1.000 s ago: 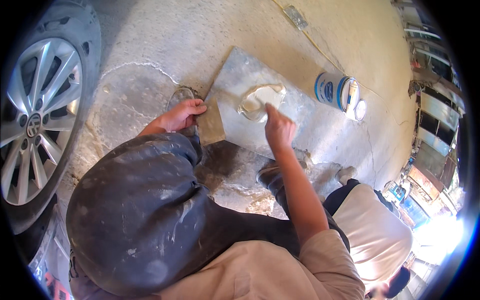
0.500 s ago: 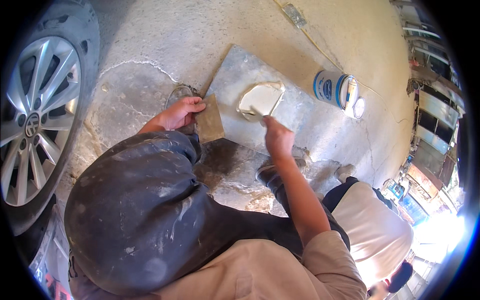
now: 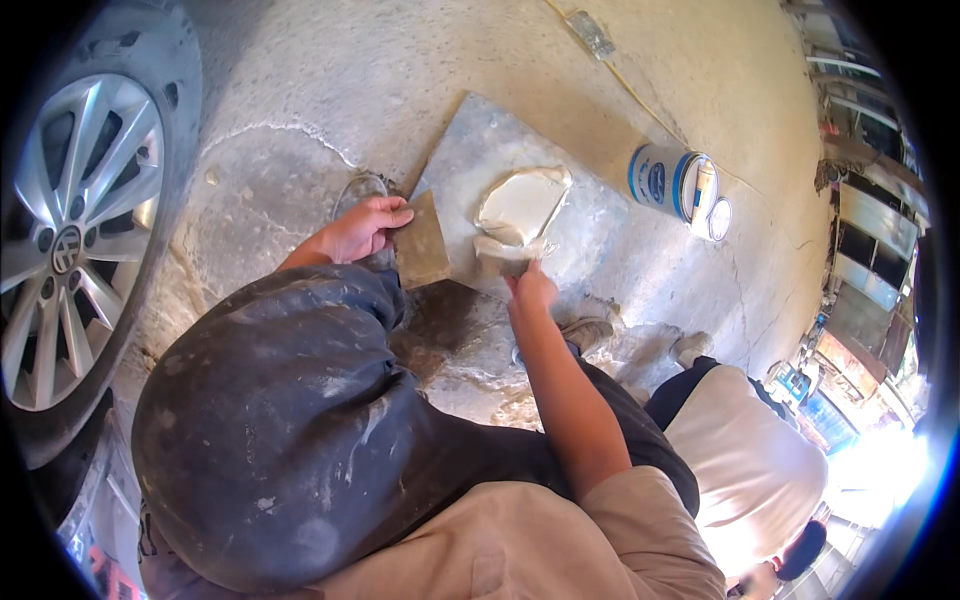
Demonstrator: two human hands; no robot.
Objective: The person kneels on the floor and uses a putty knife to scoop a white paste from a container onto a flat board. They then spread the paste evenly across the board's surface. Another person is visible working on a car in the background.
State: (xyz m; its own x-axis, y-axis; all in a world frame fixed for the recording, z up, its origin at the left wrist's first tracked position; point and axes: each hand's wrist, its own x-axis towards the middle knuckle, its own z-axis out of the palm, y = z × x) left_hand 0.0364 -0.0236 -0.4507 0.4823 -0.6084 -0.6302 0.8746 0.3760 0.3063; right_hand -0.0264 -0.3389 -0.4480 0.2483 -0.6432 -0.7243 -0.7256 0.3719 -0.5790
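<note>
Concrete floor fills my view, pale and cracked, rough patches near centre.

Car wheel at 9 o'clock, silver alloy spokes, dark tyre running off the left rim.

My bent knee in stained dark trousers takes up the 7 o'clock area, paint smears all over the cloth.

Second person at 4 o'clock, pale top, standing close to my right side; a shoe shows just above them.

Grey flat board lies on the floor at 12 o'clock from centre, tilted cornerwise. On it sits a mound of white putty, spread thick, upper middle of the board.

Blue-and-white tin at 2 o'clock, on its side on the floor, just off the board's right edge; its round lid lies touching beside it.

Left hand at 10 o'clock from centre, fingers narrow, pinching a brown flat scraper blade by its left edge; blade rests at the board's near-left corner.

Right hand dead centre, fingers curled tight on a putty knife, whose blade carries white putty and touches the lower end of the mound.

Small grey object at 12 o'clock, far edge, on a thin yellow cord; too small to identify.
</note>
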